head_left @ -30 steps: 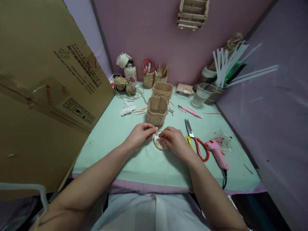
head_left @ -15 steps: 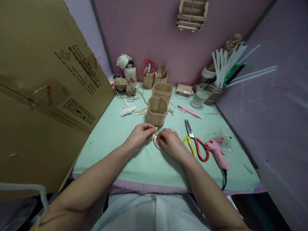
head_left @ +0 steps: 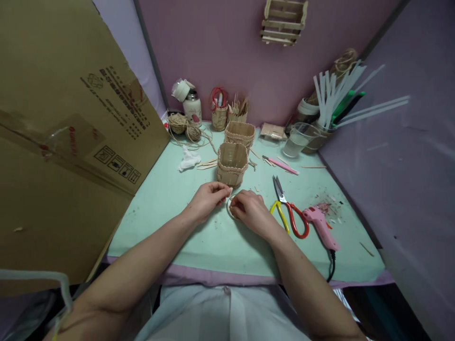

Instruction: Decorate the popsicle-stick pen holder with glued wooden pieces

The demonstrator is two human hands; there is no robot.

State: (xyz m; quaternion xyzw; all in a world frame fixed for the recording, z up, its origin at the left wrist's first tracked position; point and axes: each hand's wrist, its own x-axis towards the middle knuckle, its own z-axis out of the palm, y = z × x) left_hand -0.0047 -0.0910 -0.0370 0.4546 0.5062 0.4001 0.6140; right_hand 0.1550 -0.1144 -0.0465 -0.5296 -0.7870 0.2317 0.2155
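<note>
My left hand (head_left: 208, 202) is closed in a pinch on the end of a small pale strip (head_left: 231, 192), just in front of the nearer woven wooden basket (head_left: 232, 177). Beside it my right hand (head_left: 251, 212) has its fingertips pressed together at a small round pale ring (head_left: 229, 210) on the table. Most of that ring is hidden under the fingers, and I cannot tell whether the strip joins it. Behind the first basket stands a second woven basket (head_left: 239, 139).
To the right lie red-handled scissors (head_left: 297, 222), a yellow-handled tool (head_left: 282, 218) and a pink glue gun (head_left: 322, 227) with its cord. A pink pen-like tool (head_left: 280, 165), twine balls (head_left: 181, 124), a plastic cup (head_left: 296, 144) and glue sticks (head_left: 330, 97) are farther back. A cardboard box (head_left: 71, 142) borders the left.
Hardly anything differs. My right hand's fingers have shifted very slightly at the ring, while my left hand keeps its pinch in the same place.
</note>
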